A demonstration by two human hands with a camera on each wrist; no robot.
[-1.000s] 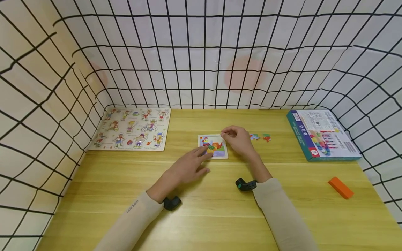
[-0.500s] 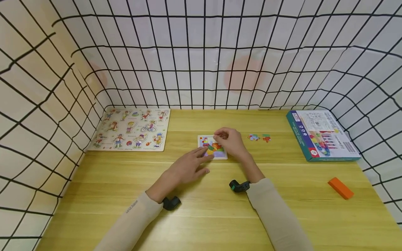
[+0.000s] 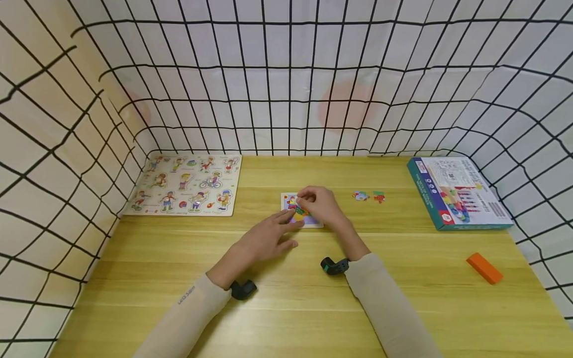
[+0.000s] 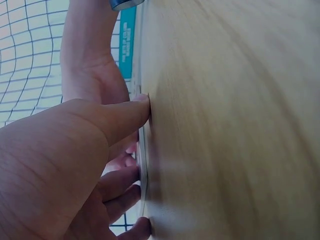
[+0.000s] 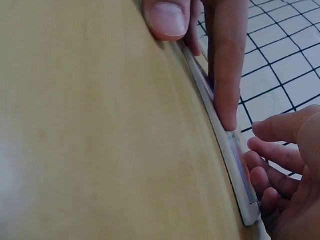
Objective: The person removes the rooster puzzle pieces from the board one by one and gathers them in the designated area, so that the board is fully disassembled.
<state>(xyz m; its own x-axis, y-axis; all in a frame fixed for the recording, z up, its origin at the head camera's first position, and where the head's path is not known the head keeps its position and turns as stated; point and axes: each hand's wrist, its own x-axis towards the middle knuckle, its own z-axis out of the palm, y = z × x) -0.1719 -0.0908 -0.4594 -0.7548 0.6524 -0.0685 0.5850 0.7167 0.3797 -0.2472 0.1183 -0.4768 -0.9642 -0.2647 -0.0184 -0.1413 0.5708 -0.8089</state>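
A small framed jigsaw puzzle (image 3: pixel 316 223) with a bright cartoon picture lies on the table. My left hand (image 3: pixel 264 239) rests on its left and near side with fingers stretched out; in the right wrist view, one left finger (image 5: pixel 227 75) presses down by the frame. Above the puzzle's upper part, my right hand (image 3: pixel 323 207) pinches a small puzzle piece between thumb and forefinger, the piece mostly hidden by the fingertips. In the right wrist view the other right fingers (image 5: pixel 272 195) curl close to the frame's end. Two loose puzzle pieces (image 3: pixel 360 196) lie right of the puzzle.
A wooden peg board (image 3: pixel 185 186) with cartoon children lies at the back left. At the back right is a teal-edged box (image 3: pixel 461 194), with an orange block (image 3: pixel 485 268) nearer me. Black wire mesh (image 3: pixel 291 84) over white sheeting encloses the table's back and sides.
My right hand has moved left, from the puzzle's upper right corner to over its upper middle, covering more of the picture. The left hand stays in place.
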